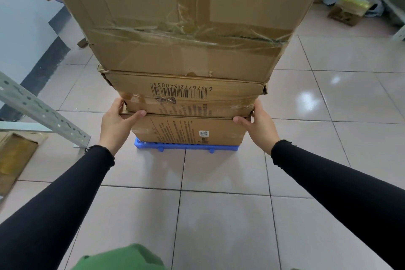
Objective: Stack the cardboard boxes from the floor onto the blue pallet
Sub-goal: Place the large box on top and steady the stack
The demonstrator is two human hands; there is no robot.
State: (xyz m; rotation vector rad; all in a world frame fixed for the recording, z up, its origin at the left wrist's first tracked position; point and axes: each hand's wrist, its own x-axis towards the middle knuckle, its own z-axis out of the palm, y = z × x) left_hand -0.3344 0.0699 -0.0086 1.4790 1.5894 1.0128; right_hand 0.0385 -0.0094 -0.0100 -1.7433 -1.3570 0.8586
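Three cardboard boxes stand stacked on the blue pallet [186, 146] ahead of me. The bottom box [188, 130] carries printed text and a small white label. On it lies the middle box [186, 99] with an upside-down barcode. The large taped top box [186, 13] overhangs both and fills the upper view. My left hand [116, 124] grips the middle box's lower left corner, thumb across its front bottom edge. My right hand [256, 122] holds the lower right corner the same way. Both arms wear black sleeves.
A grey perforated metal rack beam [41, 112] slants at the left, with a yellowish-taped cardboard box [15, 155] on the floor below it. A small box with yellow tape [348, 10] and bags lie at the far right. The glossy tiled floor [219, 215] spreads around the pallet.
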